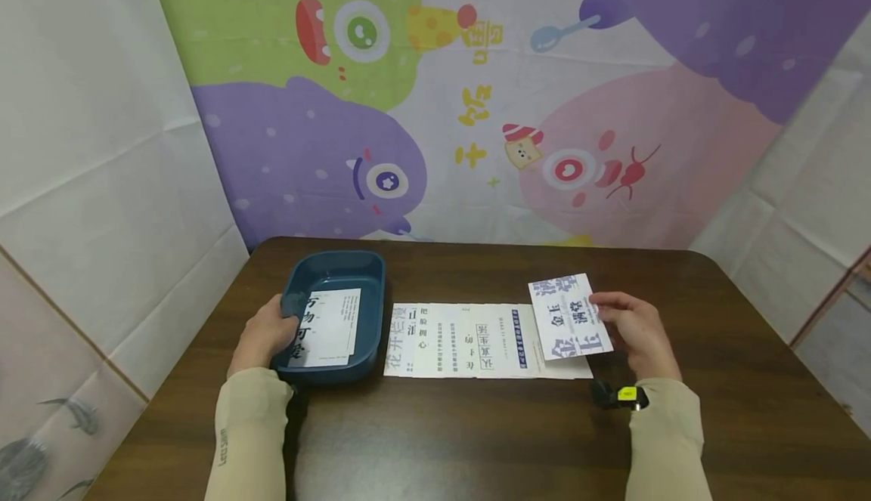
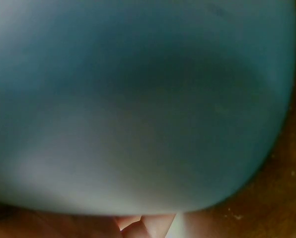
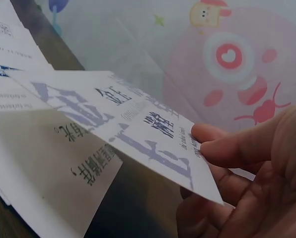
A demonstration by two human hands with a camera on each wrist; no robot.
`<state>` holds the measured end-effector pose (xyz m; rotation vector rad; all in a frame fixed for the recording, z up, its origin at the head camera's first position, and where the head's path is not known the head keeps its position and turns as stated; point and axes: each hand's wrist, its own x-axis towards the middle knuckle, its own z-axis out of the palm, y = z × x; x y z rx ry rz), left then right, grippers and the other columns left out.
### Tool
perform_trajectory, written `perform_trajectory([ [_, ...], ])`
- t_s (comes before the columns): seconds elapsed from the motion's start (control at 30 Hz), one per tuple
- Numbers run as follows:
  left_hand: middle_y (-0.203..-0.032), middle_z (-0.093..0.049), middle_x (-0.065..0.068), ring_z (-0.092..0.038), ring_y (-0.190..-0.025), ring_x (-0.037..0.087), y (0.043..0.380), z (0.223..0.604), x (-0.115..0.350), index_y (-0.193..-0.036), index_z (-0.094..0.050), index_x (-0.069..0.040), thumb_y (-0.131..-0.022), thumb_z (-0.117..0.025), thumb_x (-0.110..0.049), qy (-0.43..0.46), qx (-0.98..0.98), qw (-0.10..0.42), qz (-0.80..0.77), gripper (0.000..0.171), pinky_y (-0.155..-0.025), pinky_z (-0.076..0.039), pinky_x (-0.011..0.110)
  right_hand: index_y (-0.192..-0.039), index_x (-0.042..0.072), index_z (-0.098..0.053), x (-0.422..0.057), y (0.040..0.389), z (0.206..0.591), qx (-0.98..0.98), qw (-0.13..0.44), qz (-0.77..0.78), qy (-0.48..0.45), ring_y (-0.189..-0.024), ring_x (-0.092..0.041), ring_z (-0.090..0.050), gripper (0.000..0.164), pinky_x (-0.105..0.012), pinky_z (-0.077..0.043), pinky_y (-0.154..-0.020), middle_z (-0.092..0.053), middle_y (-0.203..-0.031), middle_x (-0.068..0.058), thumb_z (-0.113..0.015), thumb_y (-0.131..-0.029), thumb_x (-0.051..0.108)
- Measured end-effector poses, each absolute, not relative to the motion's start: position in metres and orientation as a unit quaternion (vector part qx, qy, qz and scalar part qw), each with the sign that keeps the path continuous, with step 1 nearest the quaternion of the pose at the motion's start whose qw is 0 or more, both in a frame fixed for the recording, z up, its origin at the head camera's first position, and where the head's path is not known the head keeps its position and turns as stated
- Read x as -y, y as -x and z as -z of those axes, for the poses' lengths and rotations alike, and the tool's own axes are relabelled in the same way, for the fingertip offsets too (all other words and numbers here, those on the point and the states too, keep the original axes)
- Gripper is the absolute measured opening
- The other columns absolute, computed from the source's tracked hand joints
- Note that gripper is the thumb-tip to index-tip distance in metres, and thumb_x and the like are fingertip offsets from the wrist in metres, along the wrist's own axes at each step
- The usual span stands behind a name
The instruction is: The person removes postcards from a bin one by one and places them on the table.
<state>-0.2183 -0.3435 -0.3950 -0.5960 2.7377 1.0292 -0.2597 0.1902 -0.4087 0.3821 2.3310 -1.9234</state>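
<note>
My right hand (image 1: 633, 327) pinches the right edge of a white card (image 1: 570, 316) with purple and black characters. In the right wrist view this card (image 3: 133, 124) is tilted, raised above the end of a row of printed cards (image 1: 456, 341) laid overlapping on the table. My left hand (image 1: 264, 335) grips the left rim of a blue plastic tray (image 1: 370, 327), its thumb over the edge. Inside the tray lie white cards (image 1: 333, 327) with bold black characters. The tray's outer wall (image 2: 138, 109) fills most of the left wrist view.
A dark brown wooden table (image 1: 442, 433) lies under everything. Behind it hangs a cloth backdrop (image 1: 463, 206) with cartoon monsters, and white panels (image 1: 102, 108) stand at the sides. A small black device with a yellow label (image 1: 627, 394) sits at the right wrist.
</note>
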Motion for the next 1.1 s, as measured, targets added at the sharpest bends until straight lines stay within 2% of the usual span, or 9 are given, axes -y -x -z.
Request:
perform_trajectory([
  [0.23, -0.146, -0.036, 0.036, -0.043, -0.12, 0.052, 0.22, 0.396, 0.344, -0.151, -0.021, -0.001, -0.1, -0.039, -0.021, 0.198, -0.917, 0.076, -0.338, 0.058, -0.1, -0.036, 0.072, -0.132, 0.01, -0.06, -0.193, 0.259, 0.415, -0.763, 0.063, 0.628, -0.142, -0.11, -0.031, -0.051, 0.034, -0.036, -0.047, -0.081, -0.049, -0.139, -0.014, -0.048, -0.099, 0.013],
  [0.5, -0.147, -0.034, 0.037, -0.041, -0.122, 0.053, 0.221, 0.396, 0.344, -0.151, -0.02, 0.0, -0.1, -0.04, -0.021, 0.201, -0.919, 0.074, -0.33, 0.058, -0.101, -0.035, 0.073, -0.132, 0.007, -0.058, -0.194, 0.259, 0.416, -0.77, 0.067, 0.62, -0.136, -0.106, -0.03, -0.052, 0.035, -0.036, -0.047, -0.079, -0.05, -0.136, -0.015, -0.048, -0.099, 0.013],
  [0.83, -0.148, -0.033, 0.037, -0.04, -0.123, 0.054, 0.221, 0.395, 0.345, -0.152, -0.019, -0.001, -0.101, -0.04, -0.022, 0.197, -0.917, 0.079, -0.337, 0.059, -0.1, -0.035, 0.073, -0.134, 0.006, -0.056, -0.195, 0.258, 0.417, -0.775, 0.091, 0.607, -0.149, -0.11, -0.034, -0.048, 0.037, -0.039, -0.045, -0.082, -0.048, -0.139, -0.018, -0.049, -0.099, 0.013],
  [1.1, -0.146, -0.036, 0.036, -0.043, -0.118, 0.051, 0.22, 0.395, 0.344, -0.151, -0.021, -0.002, -0.1, -0.039, -0.022, 0.2, -0.915, 0.083, -0.339, 0.058, -0.099, -0.037, 0.071, -0.132, 0.004, -0.056, -0.197, 0.258, 0.422, -0.784, 0.102, 0.594, -0.147, -0.108, -0.034, -0.049, 0.036, -0.039, -0.045, -0.08, -0.049, -0.137, -0.02, -0.05, -0.096, 0.009],
])
